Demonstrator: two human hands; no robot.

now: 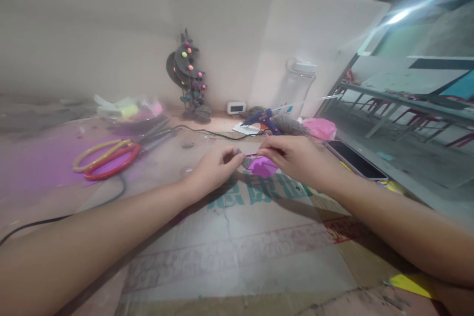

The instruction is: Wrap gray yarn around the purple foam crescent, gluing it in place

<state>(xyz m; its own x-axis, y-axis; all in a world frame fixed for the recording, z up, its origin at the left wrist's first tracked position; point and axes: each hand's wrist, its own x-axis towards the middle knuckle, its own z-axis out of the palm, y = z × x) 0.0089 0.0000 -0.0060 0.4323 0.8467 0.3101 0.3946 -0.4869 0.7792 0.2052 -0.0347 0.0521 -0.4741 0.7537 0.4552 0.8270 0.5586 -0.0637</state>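
Observation:
Over the middle of the work surface, my left hand (218, 168) pinches a small grey piece that looks like felt (248, 162) between thumb and finger. Facing it, my right hand (292, 158) is closed in a pinch on a thin dark strand that runs across to the grey piece. Whether the strand is thread or wire is too fine to tell. A purple piece (263, 167) shows just below and between the two hands, partly covered by a shadow.
Scissors with yellow and red handles (111, 160) lie to the left. Behind my hands are a blue glue gun (263, 119), a digital clock (236, 107), a clear bottle (298, 89) and a grey moon ornament (187, 74). A phone (355, 159) lies right; a black cable (40, 222) crosses left.

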